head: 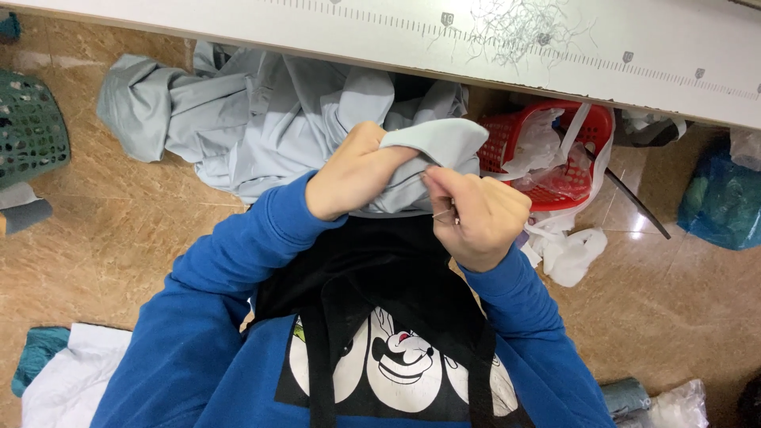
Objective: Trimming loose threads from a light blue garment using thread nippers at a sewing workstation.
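A pale grey-blue garment (277,119) lies heaped across the person's lap and spills onto the brown tiled floor (119,230), its bulk bunched just below the edge of a white worktable (634,40). One folded corner of it is raised between both hands. The left hand (353,174) is clenched on that corner, thumb pressed over the fold. The right hand (479,214) sits just beside it, fingers curled tight round a small metal tool (445,212) — too little of it shows to tell which kind — whose tip meets the cloth edge.

The hands work close to the chest, over a black apron (372,261) and between blue sleeves (214,277), with the table edge near above them. To the right, just beside the right hand, a red plastic basket (590,119) holds white scraps that trail onto the floor. A green basket (28,127) stands well apart at the left edge, and a blue bag (725,198) at the far right. Between these — on both sides of the person — bare floor shows. Loose thread clippings (515,28) lie on the tabletop by its printed ruler.
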